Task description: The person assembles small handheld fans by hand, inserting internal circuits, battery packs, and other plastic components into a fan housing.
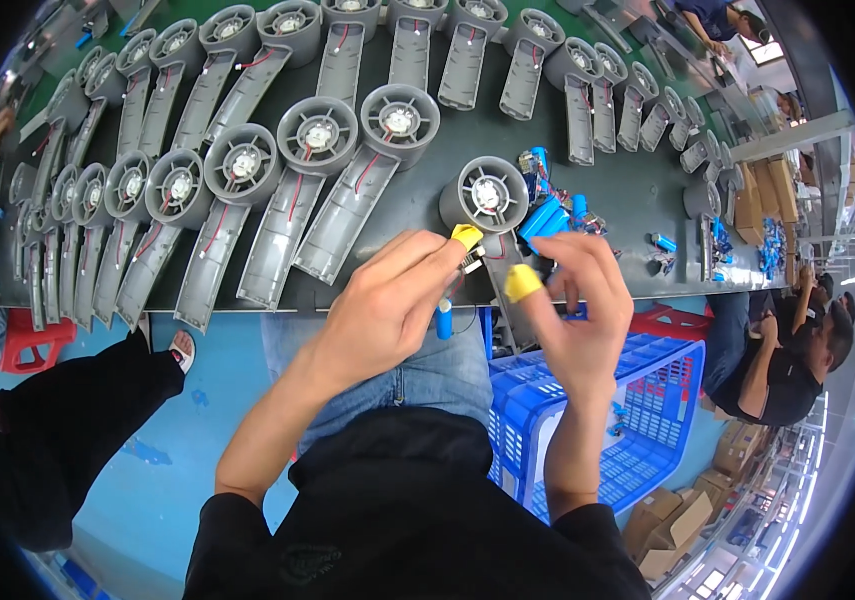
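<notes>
My left hand (379,300) is closed in a pinch, a yellow cover (466,236) on one fingertip. In its fingers is a small circuit board (472,261), partly hidden; a blue cylindrical cell (444,319) hangs below, seemingly on thin wires. My right hand (583,300), its thumb capped in yellow, is raised with thumb and fingers apart and nothing visible between them. Between the hands lies a grey fan housing (484,195), its round end away from me and its open handle shell (507,290) pointing toward me, partly covered by my right thumb.
Rows of similar grey housings (317,135) with red wires cover the dark bench (427,170). Blue battery packs (544,222) with boards lie beyond my right hand. A blue plastic crate (527,420) stands below the bench edge. Co-workers sit left and right (792,360).
</notes>
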Tool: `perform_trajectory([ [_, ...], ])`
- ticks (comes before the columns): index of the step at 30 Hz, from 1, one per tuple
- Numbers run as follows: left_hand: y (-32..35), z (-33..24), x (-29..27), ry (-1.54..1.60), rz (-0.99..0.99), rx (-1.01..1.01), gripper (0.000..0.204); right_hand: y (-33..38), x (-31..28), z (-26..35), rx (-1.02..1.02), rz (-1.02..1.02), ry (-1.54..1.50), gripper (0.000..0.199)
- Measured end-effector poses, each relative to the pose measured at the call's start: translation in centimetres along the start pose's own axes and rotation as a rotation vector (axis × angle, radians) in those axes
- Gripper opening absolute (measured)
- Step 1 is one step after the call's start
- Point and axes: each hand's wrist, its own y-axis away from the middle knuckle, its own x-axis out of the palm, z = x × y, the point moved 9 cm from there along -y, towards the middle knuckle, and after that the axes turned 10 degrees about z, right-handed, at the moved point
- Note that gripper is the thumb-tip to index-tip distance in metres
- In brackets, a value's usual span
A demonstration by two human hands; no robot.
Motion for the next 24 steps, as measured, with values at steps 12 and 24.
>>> perform_trajectory([
  [12, -3.9, -1.3, -3.0, 0.764, -0.099, -0.378, 0.028, 0.2, -0.9, -3.8, 0.721, 0.136, -0.640, 0.018],
  [24, -26.0, 16.0, -21.0, -0.030, -0.039, -0.478, 0.026, -32.9, 5.6, -15.3, 0.239, 0.106, -0.112, 0.025],
])
